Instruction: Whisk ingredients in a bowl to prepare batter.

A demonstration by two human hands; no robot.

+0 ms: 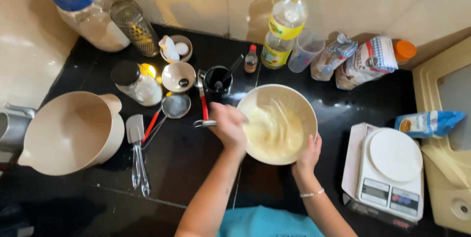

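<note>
The right hand (307,154) is clamping the near rim of the round cream batter bowl (309,107), steadying it, while the left hand (228,125), at the bowl's left rim, is gripping a blurred whisk handle.

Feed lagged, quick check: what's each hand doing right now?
Left hand: closed on a whisk handle at the bowl.
Right hand: gripping the bowl's rim.

Single head-worn view, looking steeply down, near the black counter (186,158)
</note>
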